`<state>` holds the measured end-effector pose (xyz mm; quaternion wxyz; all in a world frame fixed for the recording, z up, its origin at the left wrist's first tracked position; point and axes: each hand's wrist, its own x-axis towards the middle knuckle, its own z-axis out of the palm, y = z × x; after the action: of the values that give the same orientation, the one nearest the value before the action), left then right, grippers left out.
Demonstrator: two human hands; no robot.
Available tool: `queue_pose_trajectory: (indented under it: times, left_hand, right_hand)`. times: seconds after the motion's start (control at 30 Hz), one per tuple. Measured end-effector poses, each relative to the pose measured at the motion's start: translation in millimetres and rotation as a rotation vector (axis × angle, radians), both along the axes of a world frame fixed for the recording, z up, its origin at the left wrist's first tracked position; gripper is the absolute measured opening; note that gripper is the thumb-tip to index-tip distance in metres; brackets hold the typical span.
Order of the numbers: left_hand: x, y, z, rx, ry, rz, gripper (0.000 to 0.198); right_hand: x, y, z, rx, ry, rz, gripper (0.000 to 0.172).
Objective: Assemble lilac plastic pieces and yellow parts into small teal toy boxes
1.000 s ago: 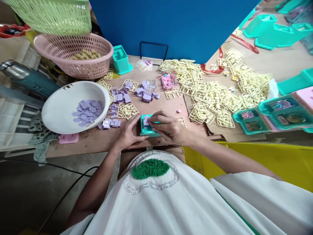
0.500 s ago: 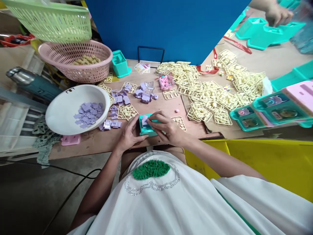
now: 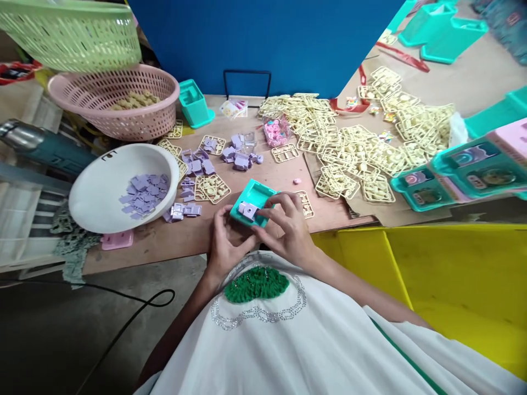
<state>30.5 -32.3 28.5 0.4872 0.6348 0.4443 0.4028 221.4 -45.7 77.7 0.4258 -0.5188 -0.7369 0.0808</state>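
A turquoise plastic box-like part (image 3: pixel 256 193) is tilted at the front edge of the table, between my hands. A small lilac plastic piece (image 3: pixel 248 211) with a dark dot sits in its near end. My left hand (image 3: pixel 227 237) grips the box from the left, thumb at the near edge. On the right side, my right hand (image 3: pixel 287 222) has its fingers bent against the box beside the lilac piece; whether it pinches anything small is hidden. A small pink piece (image 3: pixel 297 181) lies just beyond the right hand, near a cream parts frame (image 3: pixel 305 204).
A white bowl (image 3: pixel 94 206) with lilac pieces stands left, below a pink basket (image 3: pixel 164 118). Cream parts frames (image 3: pixel 349 148) are heaped right of centre. Turquoise-and-pink units (image 3: pixel 457 184) lie far right. A blue panel (image 3: pixel 255 38) closes the back; a yellow bin (image 3: pixel 461 274) is front right.
The turquoise box has been turned and tilted, baring its inside and the lilac piece. My right fingers have drawn back from that piece. A co-worker's hand at top right has left view.
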Motion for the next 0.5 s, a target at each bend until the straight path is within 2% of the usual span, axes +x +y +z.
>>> queue_pose_trajectory:
  times: [0.1, 0.2, 0.37, 0.5]
  left_hand:
    - [1, -1, 12.9, -0.006, -0.102, 0.089, 0.056]
    - [2, -2, 13.8, -0.017, -0.099, 0.116, 0.042]
    - [2, -2, 8.4, -0.046, -0.048, 0.121, 0.039]
    - [-2, 1, 13.1, -0.027, 0.026, 0.101, 0.033]
  right_hand:
    - [3, 1, 1.5, -0.037, 0.006, -0.032, 0.015]
    - [5, 1, 2.7, -0.042, 0.012, -0.016, 0.015]
    - [-1, 2, 0.5, -0.050, 0.015, -0.023, 0.014]
    - [-9, 4, -0.4, -0.050, 0.006, -0.030, 0.011]
